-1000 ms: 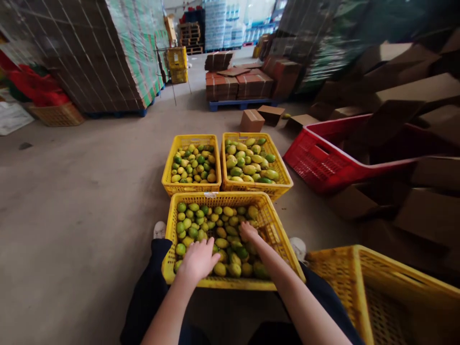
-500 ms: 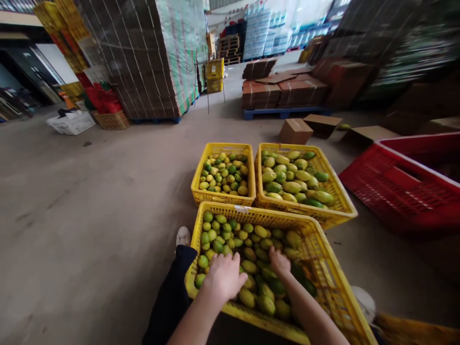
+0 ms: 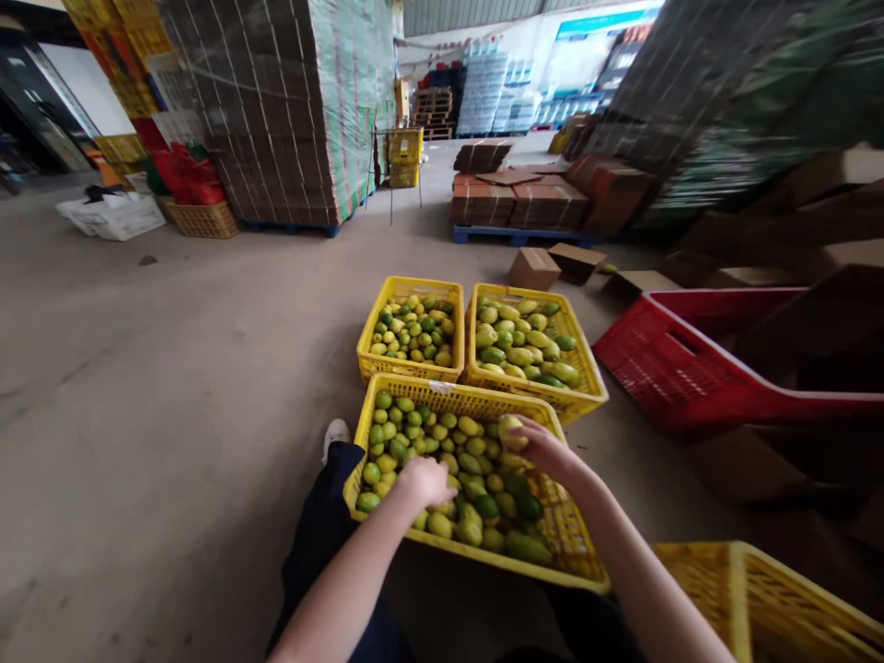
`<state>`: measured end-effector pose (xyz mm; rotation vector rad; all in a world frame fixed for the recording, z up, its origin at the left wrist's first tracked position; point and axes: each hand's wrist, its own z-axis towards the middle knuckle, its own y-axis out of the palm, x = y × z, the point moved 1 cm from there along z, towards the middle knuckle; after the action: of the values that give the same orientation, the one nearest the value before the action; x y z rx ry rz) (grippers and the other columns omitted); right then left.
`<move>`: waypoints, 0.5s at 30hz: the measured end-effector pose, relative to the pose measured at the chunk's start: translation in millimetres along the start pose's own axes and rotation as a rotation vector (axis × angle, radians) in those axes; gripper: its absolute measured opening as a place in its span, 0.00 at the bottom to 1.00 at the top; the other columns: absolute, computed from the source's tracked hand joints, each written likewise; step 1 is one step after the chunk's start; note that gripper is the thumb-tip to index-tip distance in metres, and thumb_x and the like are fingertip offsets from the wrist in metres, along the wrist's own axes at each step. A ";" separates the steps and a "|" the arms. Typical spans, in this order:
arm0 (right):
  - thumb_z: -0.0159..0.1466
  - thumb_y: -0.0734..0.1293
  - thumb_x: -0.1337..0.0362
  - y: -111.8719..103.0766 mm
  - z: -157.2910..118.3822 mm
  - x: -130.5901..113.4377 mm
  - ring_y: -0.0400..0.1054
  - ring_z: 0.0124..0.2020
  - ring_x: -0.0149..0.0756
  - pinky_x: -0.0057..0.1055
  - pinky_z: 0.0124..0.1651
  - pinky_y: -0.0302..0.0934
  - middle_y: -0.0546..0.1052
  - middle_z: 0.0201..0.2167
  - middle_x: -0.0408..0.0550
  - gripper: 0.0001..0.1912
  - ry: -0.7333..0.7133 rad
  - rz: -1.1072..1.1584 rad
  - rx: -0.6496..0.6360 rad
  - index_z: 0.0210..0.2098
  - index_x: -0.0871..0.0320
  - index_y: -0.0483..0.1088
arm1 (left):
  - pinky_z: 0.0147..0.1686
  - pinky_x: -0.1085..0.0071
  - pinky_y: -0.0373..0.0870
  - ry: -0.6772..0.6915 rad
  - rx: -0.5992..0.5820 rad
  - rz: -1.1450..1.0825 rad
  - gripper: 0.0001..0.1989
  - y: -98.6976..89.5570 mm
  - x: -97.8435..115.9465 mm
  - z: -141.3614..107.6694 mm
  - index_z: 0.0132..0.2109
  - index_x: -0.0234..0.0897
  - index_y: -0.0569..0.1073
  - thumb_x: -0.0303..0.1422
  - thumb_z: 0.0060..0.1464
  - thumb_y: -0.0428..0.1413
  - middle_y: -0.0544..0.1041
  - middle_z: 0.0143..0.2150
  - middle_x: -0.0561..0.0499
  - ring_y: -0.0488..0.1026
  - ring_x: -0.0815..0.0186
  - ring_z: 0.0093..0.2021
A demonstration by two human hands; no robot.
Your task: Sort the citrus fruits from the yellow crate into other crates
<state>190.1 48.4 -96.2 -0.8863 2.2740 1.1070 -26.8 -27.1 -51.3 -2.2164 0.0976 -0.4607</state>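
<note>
In front of me stands a yellow plastic crate (image 3: 476, 391) holding many green and yellow lemons (image 3: 472, 464). My right hand (image 3: 542, 447) is closed round a pale yellow lemon (image 3: 512, 432), raised above the fruit near the crate's far right side. Lower and to the left, my left hand (image 3: 424, 482) rests among the lemons with its fingers curled down. Its fingertips are partly hidden, so what they grip cannot be made out.
Behind it are two more yellow crates, the left one (image 3: 412, 372) with small lemons, the right one (image 3: 587, 368) with larger, longer fruit. A red crate (image 3: 656, 368) stands at the right, and another yellow crate (image 3: 736, 589) at the lower right. Cardboard boxes (image 3: 535, 269) lie beyond.
My right hand has come up from the pile with a lemon in it. My left hand has gone from spread over the fruit to curled among it. The view has shifted right.
</note>
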 end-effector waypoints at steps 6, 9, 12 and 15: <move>0.57 0.64 0.68 18.9 -47.2 -18.8 0.66 0.22 0.31 0.25 0.19 0.62 0.73 0.24 0.45 0.02 0.032 0.042 -0.292 0.31 0.58 0.67 | 0.47 0.59 0.67 -0.029 -0.078 0.041 0.24 14.4 -4.2 10.5 0.54 0.27 0.68 0.39 0.57 0.47 0.72 0.52 0.31 0.71 0.48 0.51; 0.52 0.66 0.69 13.3 -47.1 -13.6 0.62 0.18 0.27 0.21 0.16 0.58 0.69 0.17 0.40 0.05 0.073 0.188 -0.188 0.25 0.56 0.64 | 0.46 0.58 0.66 -0.065 -0.075 0.067 0.22 22.3 -10.2 13.1 0.52 0.27 0.70 0.38 0.56 0.48 0.74 0.50 0.31 0.71 0.48 0.50; 0.49 0.67 0.70 14.7 -50.3 -6.7 0.60 0.16 0.25 0.20 0.15 0.56 0.68 0.15 0.39 0.07 0.168 0.247 -0.172 0.22 0.57 0.62 | 0.47 0.58 0.65 -0.095 -0.047 0.078 0.19 31.0 -19.3 16.2 0.50 0.31 0.72 0.36 0.55 0.49 0.74 0.50 0.34 0.72 0.49 0.49; 0.47 0.67 0.70 22.2 -64.6 -2.0 0.60 0.15 0.26 0.21 0.13 0.54 0.67 0.15 0.40 0.08 0.222 0.268 -0.269 0.21 0.58 0.61 | 0.42 0.62 0.67 -0.105 -0.064 0.049 0.15 40.2 -31.9 23.4 0.44 0.35 0.75 0.36 0.50 0.55 0.78 0.44 0.39 0.74 0.52 0.43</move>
<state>167.9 7.1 -46.5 -0.8572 2.5206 1.5280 -44.5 -28.3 -104.9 -2.2909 0.1114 -0.3176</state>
